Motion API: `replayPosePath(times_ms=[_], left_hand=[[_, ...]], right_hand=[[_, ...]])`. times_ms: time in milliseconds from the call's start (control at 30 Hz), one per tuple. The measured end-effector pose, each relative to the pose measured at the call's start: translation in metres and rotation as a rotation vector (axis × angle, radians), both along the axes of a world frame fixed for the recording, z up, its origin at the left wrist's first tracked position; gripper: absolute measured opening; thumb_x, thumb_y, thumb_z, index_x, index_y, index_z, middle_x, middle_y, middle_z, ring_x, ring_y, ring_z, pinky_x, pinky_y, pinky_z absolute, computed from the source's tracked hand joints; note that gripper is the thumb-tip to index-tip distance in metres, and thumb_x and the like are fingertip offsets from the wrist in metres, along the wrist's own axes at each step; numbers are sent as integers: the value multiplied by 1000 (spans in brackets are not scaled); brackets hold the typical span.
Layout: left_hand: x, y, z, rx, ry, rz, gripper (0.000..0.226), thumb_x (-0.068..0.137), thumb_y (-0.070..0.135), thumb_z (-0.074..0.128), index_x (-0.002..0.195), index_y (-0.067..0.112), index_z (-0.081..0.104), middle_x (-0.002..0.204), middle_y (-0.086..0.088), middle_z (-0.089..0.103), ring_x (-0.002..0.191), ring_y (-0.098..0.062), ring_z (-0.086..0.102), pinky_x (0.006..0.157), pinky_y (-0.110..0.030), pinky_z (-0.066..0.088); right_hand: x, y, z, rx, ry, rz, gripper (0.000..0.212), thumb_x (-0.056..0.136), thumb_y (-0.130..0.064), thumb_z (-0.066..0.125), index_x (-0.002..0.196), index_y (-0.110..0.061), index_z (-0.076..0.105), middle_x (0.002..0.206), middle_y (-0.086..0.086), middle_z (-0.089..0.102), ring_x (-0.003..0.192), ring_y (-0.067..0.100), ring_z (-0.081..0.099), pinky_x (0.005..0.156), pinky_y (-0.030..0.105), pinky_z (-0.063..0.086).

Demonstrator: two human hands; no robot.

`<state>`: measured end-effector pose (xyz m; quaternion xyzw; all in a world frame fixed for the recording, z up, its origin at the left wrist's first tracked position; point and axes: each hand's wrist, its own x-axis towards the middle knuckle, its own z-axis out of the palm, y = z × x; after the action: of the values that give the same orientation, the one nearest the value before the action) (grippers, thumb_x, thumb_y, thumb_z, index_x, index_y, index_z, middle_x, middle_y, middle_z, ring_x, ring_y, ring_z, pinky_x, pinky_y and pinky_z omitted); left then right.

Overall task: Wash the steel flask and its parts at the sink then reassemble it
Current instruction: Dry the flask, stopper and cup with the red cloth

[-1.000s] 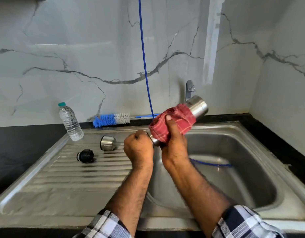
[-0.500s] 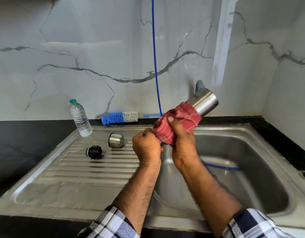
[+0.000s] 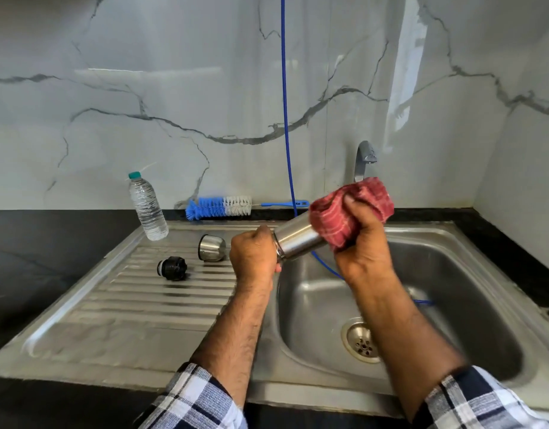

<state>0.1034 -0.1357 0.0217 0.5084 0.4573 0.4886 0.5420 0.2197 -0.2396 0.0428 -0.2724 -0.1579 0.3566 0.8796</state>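
Observation:
The steel flask [image 3: 298,239] lies tilted above the sink's left edge, its far end raised toward the tap. My left hand [image 3: 253,257] grips its near end in a fist. My right hand [image 3: 361,243] holds a red checked cloth [image 3: 353,209] wrapped round the flask's far end, which the cloth hides. On the ribbed drainboard [image 3: 137,305] to the left lie the steel cup lid [image 3: 211,247] on its side and the black stopper [image 3: 172,267].
A plastic water bottle [image 3: 147,207] stands at the drainboard's back corner. A blue and white bottle brush [image 3: 223,206] lies along the wall. A blue hose [image 3: 285,103] hangs down into the sink basin [image 3: 446,274]. The tap [image 3: 363,159] sits behind the cloth.
The red cloth has slid along the flask from its near part up to its far end, baring the steel body by my left hand. The view has shifted too.

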Motion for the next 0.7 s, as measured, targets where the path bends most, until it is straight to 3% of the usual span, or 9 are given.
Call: replayPosePath(times_ms=[133, 200, 300, 367, 433, 533, 633, 700], left_hand=[[-13, 9, -1, 66, 82, -14, 23, 98, 23, 64, 78, 12, 69, 74, -12, 73, 55, -35, 72, 44, -29, 51], [-17, 10, -1, 117, 130, -22, 24, 100, 23, 63, 79, 14, 70, 73, -10, 72, 56, -33, 73, 42, -27, 49], [-24, 18, 3, 193, 223, 20, 27, 99, 21, 63, 72, 20, 68, 74, -9, 72, 50, -25, 67, 39, -27, 50], [-28, 23, 5, 264, 247, 68, 30, 92, 26, 63, 64, 16, 68, 67, -8, 69, 53, -31, 68, 45, -41, 59], [-30, 27, 5, 351, 307, 87, 34, 86, 31, 59, 60, 10, 64, 58, -7, 64, 57, -35, 68, 51, -48, 61], [-24, 28, 1, 405, 367, 116, 39, 88, 27, 59, 53, 8, 53, 49, -3, 52, 51, -31, 54, 54, -41, 55], [-12, 20, -5, 224, 247, 123, 35, 86, 33, 59, 62, 8, 63, 56, -7, 64, 52, -33, 65, 53, -48, 61], [-5, 15, -11, 29, 127, 107, 26, 93, 24, 61, 73, 9, 69, 69, -11, 70, 49, -31, 65, 48, -40, 58]], right_hand=[[30, -14, 5, 115, 81, -133, 39, 76, -19, 84, 113, -16, 72, 98, 1, 79, 87, 19, 77, 81, 36, 62], [40, -20, 4, 70, 63, -165, 48, 76, -19, 87, 121, -14, 70, 100, 2, 80, 90, 20, 78, 80, 39, 63], [48, -23, 4, -201, -158, -132, 43, 82, -19, 83, 122, -12, 69, 106, 8, 81, 96, 26, 78, 88, 47, 63], [49, -24, 3, -384, -353, -32, 38, 85, -23, 82, 119, -10, 72, 105, 11, 81, 94, 29, 77, 98, 53, 60], [49, -27, 3, -598, -487, 8, 36, 87, -28, 83, 116, -8, 74, 98, 12, 81, 87, 31, 77, 95, 56, 61], [49, -27, 1, -751, -503, -24, 32, 81, -31, 87, 102, -9, 76, 99, 17, 81, 82, 30, 78, 87, 52, 65], [40, -14, -5, -664, -400, -402, 33, 69, -42, 89, 87, -16, 80, 87, 2, 82, 84, 23, 79, 93, 51, 63], [29, -9, -7, -516, -445, -550, 20, 78, -36, 87, 88, -20, 80, 86, -2, 82, 87, 18, 79, 94, 48, 63]])
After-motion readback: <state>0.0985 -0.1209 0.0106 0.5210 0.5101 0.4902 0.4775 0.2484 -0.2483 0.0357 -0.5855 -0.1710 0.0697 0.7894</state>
